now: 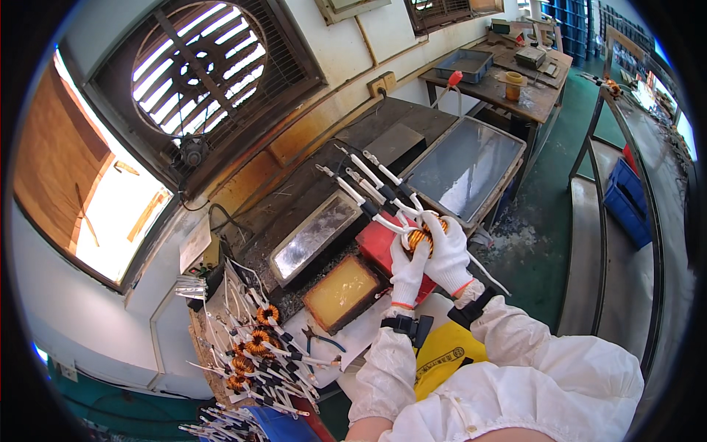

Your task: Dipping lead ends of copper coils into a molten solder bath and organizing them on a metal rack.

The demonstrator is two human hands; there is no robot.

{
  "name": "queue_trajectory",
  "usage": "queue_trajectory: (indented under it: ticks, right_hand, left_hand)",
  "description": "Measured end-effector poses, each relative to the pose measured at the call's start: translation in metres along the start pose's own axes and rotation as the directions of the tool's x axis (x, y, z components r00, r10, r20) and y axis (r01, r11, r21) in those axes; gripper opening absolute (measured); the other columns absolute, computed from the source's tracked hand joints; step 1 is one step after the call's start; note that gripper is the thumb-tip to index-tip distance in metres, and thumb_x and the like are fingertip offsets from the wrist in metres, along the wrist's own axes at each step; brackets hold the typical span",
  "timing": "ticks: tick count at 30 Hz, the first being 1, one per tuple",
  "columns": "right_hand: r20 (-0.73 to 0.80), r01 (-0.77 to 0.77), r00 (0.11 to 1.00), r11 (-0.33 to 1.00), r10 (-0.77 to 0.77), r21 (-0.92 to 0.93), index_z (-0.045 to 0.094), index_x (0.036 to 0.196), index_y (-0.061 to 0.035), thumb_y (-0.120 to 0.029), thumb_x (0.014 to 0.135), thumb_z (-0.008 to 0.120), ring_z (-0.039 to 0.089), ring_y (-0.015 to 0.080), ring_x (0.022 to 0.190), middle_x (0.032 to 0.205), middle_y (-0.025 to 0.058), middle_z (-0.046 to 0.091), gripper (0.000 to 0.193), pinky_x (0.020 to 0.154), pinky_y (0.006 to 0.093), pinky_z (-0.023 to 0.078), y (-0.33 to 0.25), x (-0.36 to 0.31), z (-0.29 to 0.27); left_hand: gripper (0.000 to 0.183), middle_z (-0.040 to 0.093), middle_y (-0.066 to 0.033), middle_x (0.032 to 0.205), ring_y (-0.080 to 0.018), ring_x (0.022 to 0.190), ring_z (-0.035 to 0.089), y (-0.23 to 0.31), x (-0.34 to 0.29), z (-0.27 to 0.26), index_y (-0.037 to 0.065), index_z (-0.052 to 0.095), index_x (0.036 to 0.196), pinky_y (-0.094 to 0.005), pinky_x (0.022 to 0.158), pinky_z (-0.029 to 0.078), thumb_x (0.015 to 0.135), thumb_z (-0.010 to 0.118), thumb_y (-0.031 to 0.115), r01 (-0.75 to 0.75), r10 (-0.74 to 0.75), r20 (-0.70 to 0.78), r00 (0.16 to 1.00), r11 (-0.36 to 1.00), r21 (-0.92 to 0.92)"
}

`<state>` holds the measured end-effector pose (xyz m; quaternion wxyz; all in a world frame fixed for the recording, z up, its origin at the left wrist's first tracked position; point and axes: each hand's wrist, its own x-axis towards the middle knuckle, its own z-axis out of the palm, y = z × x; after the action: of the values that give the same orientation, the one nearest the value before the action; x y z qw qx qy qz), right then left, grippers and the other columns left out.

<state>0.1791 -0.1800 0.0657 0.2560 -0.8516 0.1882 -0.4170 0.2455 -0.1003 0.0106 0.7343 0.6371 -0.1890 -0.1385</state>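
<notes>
My white-gloved left hand (407, 276) and white-gloved right hand (449, 258) grip the copper-wound ring coil (420, 237) between them, its long white leads (350, 191) pointing forward-left, the silvery rectangular pan (315, 239) lying leftward, nearer my left.

"Where are you working?"
"A workshop, I'd say: a wall fan (197, 65) beyond my grimy bench (296, 197), wire-wound coils (258, 343) and pliers (310, 337) at its near end, green floor (546, 200) to its right."
</notes>
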Motion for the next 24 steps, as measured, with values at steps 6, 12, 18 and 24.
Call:
queue_trajectory:
  ticks: [6, 12, 18, 24]
  right_hand:
    - [-0.008, 0.005, 1.0, 1.0, -0.005, 0.018, 0.056, 0.12, -0.0107, -0.017, 0.073, 0.069, 0.058, 0.0394, 0.089, 0.099, 0.02, 0.056, 0.049, 0.077, 0.0449, 0.048, -0.001, 0.0, 0.002]
    - [0.013, -0.006, 1.0, 0.998, 0.005, 0.067, 0.057, 0.117, -0.0141, -0.02, 0.067, 0.072, 0.055, 0.0366, 0.087, 0.094, 0.016, 0.054, 0.053, 0.074, 0.0445, 0.046, 0.005, 0.002, 0.005]
    - [-0.005, -0.024, 1.0, 0.999, 0.024, -0.036, 0.054, 0.117, -0.0177, -0.021, 0.061, 0.077, 0.054, 0.0363, 0.093, 0.101, 0.0159, 0.052, 0.061, 0.079, 0.0452, 0.046, -0.001, 0.002, 0.004]
    - [-0.006, -0.031, 0.999, 0.999, 0.032, 0.012, 0.054, 0.115, -0.0171, -0.022, 0.066, 0.075, 0.053, 0.0372, 0.093, 0.099, 0.0165, 0.051, 0.053, 0.079, 0.046, 0.044, -0.002, -0.001, 0.001]
  left_hand:
    - [0.068, 0.047, -0.0142, 0.129, -0.0224, 0.113, 0.051, 0.003, -0.002, -0.003, -0.002, 0.033, 0.138, -0.0334, 0.097, 0.043, 0.087, 0.068, 0.026, 0.038, -0.037, -0.007, 0.999, 0.997, 0.069]
    - [0.071, 0.039, -0.0204, 0.141, -0.0301, 0.129, 0.042, 0.033, -0.045, 0.009, 0.0, 0.025, 0.145, -0.0361, 0.105, 0.036, 0.093, 0.058, 0.035, 0.009, 0.027, -0.102, 0.994, 0.944, 0.331]
    - [0.058, 0.041, -0.0238, 0.138, -0.0331, 0.124, 0.046, 0.042, -0.045, -0.024, -0.005, 0.04, 0.135, -0.0401, 0.105, 0.037, 0.093, 0.056, 0.032, 0.07, -0.077, -0.005, 0.997, 0.871, 0.487]
    - [0.07, 0.036, -0.0208, 0.14, -0.0264, 0.12, 0.048, 0.044, -0.005, -0.015, 0.0, 0.028, 0.143, -0.035, 0.102, 0.038, 0.09, 0.063, 0.028, 0.098, -0.097, 0.016, 0.995, 0.995, -0.034]
